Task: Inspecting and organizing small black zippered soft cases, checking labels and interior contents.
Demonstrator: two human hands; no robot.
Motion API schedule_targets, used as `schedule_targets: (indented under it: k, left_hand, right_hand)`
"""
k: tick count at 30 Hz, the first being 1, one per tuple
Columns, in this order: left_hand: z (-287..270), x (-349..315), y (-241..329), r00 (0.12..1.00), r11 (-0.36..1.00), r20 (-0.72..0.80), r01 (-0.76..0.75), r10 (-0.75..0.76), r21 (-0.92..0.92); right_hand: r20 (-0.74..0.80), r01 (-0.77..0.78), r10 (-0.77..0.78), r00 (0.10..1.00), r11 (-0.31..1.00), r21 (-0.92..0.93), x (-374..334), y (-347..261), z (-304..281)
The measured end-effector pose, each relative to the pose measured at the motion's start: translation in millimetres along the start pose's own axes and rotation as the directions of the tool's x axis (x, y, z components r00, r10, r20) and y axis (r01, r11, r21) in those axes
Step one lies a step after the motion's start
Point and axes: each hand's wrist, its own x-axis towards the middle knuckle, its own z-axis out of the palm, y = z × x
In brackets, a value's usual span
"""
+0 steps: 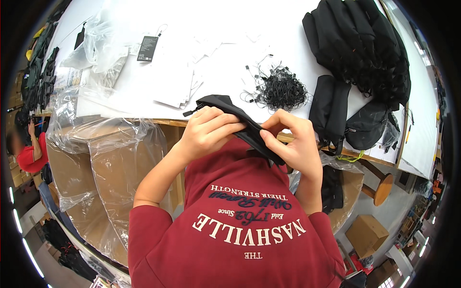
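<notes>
A flat, black fabric bag (222, 102) is held at the table's near edge, slanting down from upper left to lower right in front of my shirt. My left hand (209, 130) is closed on its near side, with the fingers curled over the fabric. Thumb and forefinger of my right hand (297, 141) pinch the bag's edge farther right. A small dark tab sticks out at the bag's left end. Just beyond my hands lies a tangled heap of black tag strings (283, 89) on the white table (211, 21).
Black bags (357, 41) are stacked at the far right, with another rolled black bag (329, 105) nearer. A black hang tag (148, 48), white papers (173, 89) and clear plastic (101, 41) lie left. Plastic-covered cartons (113, 173) stand below. Another person in a red sleeve (33, 156) is far left.
</notes>
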Motion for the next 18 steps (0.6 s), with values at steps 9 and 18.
schedule_targets:
  k: [9, 18]
  left_hand:
    - [-6.4, -1.9, 7.8, 0.989, 0.989, 0.040, 0.144, -0.143, -0.038]
    - [-30.5, -13.7, 14.8, 0.753, 0.761, 0.572, 0.567, -0.325, -0.314]
  right_hand:
    - [-0.090, 0.010, -0.010, 0.996, 1.000, 0.002, 10.3, 5.9, 4.5]
    - [-0.386, -0.064, -0.251, 0.888, 0.763, -0.643, 155.0, 126.4, -19.0]
